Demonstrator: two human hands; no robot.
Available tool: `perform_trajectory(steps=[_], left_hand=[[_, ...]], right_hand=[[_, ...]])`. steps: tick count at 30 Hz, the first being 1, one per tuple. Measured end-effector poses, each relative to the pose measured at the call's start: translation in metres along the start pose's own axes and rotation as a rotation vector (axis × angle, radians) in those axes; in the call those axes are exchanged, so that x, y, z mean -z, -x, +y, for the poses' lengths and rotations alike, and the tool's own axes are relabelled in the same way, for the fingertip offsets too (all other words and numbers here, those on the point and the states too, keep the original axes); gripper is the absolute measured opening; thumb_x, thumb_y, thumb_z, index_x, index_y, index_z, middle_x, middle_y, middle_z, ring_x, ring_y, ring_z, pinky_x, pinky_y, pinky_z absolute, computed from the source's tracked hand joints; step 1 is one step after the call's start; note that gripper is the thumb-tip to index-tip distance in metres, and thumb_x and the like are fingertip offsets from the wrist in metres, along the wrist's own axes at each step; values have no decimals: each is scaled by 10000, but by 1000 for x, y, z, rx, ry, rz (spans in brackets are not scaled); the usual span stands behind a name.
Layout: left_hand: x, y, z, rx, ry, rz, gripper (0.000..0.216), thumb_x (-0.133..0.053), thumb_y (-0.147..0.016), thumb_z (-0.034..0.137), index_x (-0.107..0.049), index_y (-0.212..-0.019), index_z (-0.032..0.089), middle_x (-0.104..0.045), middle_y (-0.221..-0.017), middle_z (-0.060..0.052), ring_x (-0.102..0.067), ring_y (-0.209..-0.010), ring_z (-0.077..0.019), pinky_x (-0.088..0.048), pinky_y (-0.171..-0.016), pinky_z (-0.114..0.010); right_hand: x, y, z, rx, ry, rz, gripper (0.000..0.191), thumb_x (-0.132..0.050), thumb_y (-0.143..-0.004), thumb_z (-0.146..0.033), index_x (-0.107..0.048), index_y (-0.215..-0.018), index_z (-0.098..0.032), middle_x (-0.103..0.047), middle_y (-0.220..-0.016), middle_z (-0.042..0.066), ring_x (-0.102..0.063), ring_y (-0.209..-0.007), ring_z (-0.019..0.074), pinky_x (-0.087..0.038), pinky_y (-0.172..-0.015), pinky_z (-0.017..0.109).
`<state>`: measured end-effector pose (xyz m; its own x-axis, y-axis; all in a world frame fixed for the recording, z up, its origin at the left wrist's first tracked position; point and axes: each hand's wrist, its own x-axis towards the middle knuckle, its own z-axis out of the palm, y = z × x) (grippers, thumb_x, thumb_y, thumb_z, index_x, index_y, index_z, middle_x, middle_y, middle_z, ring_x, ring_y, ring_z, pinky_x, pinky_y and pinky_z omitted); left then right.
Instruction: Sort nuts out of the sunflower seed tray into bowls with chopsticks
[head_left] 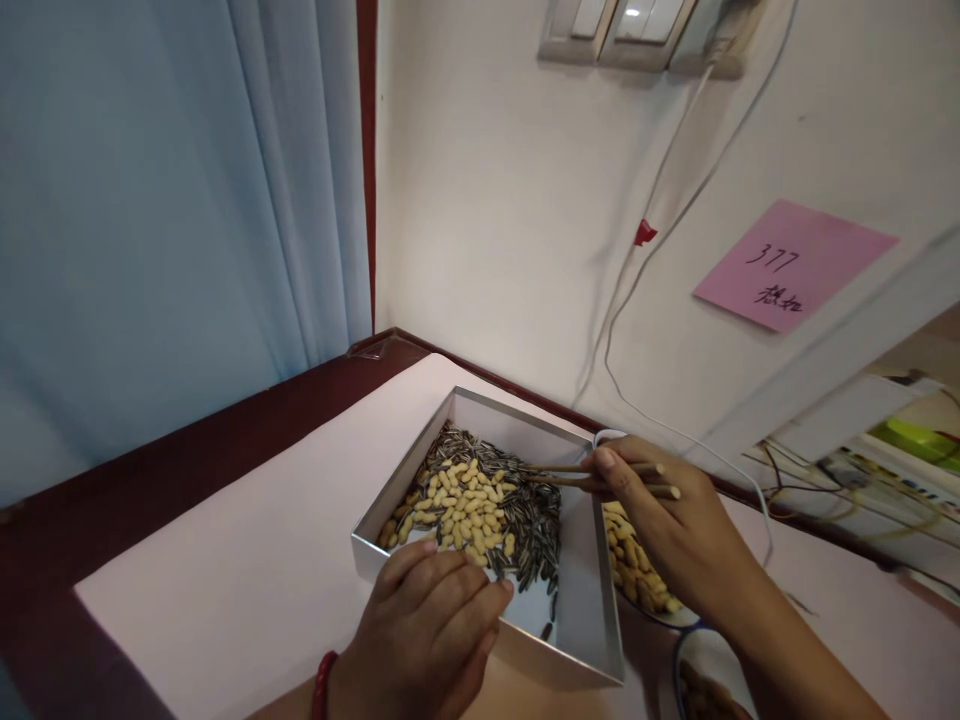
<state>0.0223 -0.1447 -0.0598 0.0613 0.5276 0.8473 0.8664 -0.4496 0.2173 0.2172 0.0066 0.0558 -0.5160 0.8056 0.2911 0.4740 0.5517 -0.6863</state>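
A shallow metal tray (592,610) lies on a pale pink table and holds mixed peanuts (457,505) and striped sunflower seeds (536,530). My left hand (427,630) rests on the tray's near rim with its fingers curled over the edge. My right hand (667,530) grips a pair of wooden chopsticks (570,475), whose tips reach over the seed pile. A bowl of peanuts (637,580) sits just right of the tray, partly hidden under my right hand.
A second bowl (705,680) shows at the bottom right edge. White cables (637,270) hang down the wall behind the tray, near a pink note (791,265). A blue curtain (165,200) fills the left. A dark red border (187,440) runs round the table.
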Motion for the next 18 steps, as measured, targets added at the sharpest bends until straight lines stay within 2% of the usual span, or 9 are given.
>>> perform_trajectory(steps=[6,10,13,16,18], left_hand=[[-1,1,-1,-15,-23,1,196,-608,-998,194,-739,-1142,221,-802,-990,27,-683,-995,-142,-313,-1163,-307],[0,1,-1,-5,-19,-9,193,-601,-1007,205,-736,-1144,224,-798,-980,30,-685,-984,-136,-320,-1147,-300],[1,1,-1,-6,-10,-12,183,-608,-1005,198,-740,-1132,213,-793,-973,25,-681,-983,-134,-321,-1140,-297],[0,2,-2,-3,-5,-10,184,-610,-1007,202,-741,-1136,216,-792,-974,21,-677,-994,-135,-312,-1147,-301],[0,3,-2,-3,2,-13,184,-612,-1007,201,-739,-1139,213,-791,-979,15,-673,-999,-138,-307,-1153,-307]], right_hand=[[-6,-9,6,17,40,-10,506,-450,-1045,-607,-595,-740,-230,-618,-738,35,-590,-746,233,-452,-704,388],[0,-3,3,13,43,21,491,-475,-1036,-606,-663,-789,-226,-677,-784,49,-654,-775,246,-493,-733,401],[5,5,-5,25,46,50,489,-488,-1034,-607,-650,-767,-231,-679,-770,43,-683,-746,241,-529,-709,390],[17,15,-10,49,69,106,476,-505,-1035,-596,-638,-745,-243,-671,-726,31,-705,-707,233,-538,-610,339],[37,27,-1,64,102,178,407,-547,-1032,-559,-694,-800,-258,-716,-764,36,-735,-731,240,-546,-561,308]])
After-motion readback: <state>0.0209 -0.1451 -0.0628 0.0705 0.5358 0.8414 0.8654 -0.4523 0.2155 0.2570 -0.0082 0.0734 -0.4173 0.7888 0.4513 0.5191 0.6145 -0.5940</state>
